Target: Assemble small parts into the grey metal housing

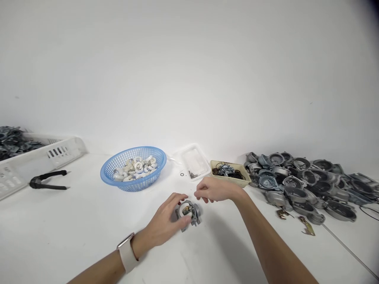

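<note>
under my left grip (166, 221) sits a small metal carburetor body (188, 213) on the bench (89, 221), fingers curled around it. just beyond it, my right grip (217, 191) hovers with fingertips pinched nearly closed; i cannot tell what they hold.

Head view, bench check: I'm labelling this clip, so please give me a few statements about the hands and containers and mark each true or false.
1. The left hand holds a small grey metal part on the white table. True.
2. The blue basket holds dark metal housings. False: it holds white ring-shaped pieces; the grey housings lie in a pile on the table at the right.
3. The right hand has its fingertips pinched just above the metal part. True.
4. The black pliers lie inside the beige tray. False: they lie on the table at far left, beside the white crate.
5. A watch is worn on the right wrist. False: it is on the left wrist.
</note>
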{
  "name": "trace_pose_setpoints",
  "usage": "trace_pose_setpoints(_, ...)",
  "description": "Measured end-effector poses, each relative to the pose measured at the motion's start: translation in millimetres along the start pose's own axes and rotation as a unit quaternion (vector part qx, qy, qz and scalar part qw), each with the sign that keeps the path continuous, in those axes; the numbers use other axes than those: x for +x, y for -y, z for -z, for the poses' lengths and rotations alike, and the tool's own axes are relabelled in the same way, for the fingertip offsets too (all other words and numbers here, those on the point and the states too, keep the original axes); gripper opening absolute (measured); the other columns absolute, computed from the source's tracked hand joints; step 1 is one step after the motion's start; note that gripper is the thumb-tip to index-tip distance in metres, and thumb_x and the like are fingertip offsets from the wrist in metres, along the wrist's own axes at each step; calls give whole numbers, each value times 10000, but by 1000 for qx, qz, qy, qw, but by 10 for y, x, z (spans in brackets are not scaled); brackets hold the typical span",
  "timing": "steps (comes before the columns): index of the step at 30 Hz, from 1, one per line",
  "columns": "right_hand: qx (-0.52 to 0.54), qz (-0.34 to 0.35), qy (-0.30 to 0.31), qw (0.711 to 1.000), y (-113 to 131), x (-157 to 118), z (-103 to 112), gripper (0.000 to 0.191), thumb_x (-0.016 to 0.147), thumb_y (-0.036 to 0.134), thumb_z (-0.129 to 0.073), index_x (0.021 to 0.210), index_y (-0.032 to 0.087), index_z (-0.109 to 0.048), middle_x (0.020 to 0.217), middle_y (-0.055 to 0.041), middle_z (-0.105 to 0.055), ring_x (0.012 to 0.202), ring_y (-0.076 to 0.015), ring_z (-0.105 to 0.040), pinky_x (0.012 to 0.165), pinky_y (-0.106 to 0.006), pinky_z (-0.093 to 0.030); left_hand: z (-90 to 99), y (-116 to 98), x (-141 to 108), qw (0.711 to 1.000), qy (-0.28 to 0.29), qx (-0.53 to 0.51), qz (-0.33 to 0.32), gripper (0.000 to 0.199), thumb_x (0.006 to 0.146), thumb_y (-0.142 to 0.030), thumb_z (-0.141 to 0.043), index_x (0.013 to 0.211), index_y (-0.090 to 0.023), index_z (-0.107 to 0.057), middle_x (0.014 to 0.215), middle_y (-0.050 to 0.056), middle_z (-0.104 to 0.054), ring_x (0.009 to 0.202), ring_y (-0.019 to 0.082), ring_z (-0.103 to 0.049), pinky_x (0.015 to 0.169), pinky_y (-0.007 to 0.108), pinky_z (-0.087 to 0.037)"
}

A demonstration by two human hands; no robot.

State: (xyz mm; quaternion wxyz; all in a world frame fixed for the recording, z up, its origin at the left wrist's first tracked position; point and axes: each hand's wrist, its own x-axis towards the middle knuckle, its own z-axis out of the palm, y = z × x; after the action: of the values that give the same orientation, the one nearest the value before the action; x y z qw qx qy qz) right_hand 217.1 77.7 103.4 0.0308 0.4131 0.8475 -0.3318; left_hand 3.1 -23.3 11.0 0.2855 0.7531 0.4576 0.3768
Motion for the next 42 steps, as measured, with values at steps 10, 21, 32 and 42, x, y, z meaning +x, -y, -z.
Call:
trace_pose_setpoints(10,-141,-106,-237,955,-211,258,85,249,983,275,-469,1125,210,-663,1070,-88,-707,1059,-249,-630,836,-315,-442,-43,-27,22,1000,-27,-10,6,377,757,-308,-768,1103,-236,-636,1065,48,-637,979,231,-604,868,324,-481)
trace_pose_setpoints(21,-227,-212,-102,945,119,1340,171,344,967,329,-625,1264,159,-591,1261,-104,-615,1063,-240,-645,891,-438,-559,-70,22,42,997,-66,-43,-14,352,726,-212,-713,1073,-263,-679,1066,36,-623,957,222,-595,897,330,-486)
trace_pose_setpoints(32,-50,-127,-148,980,-36,980,193,247,950,316,-638,1123,140,-650,1114,-80,-674,968,-213,-665,841,-385,-564,-59,44,42,996,-71,-40,-20,284,779,-341,-762,1039,-240,-708,1055,47,-650,959,230,-600,883,334,-483)
trace_pose_setpoints(42,284,20,-232,930,-129,-41,-741,345,767,472,-700,932,177,-632,757,-28,-680,672,-177,-638,550,-277,-511,-75,34,60,996,-71,-44,-7,256,790,-314,-764,1026,-240,-696,1004,28,-674,943,216,-623,857,313,-485)
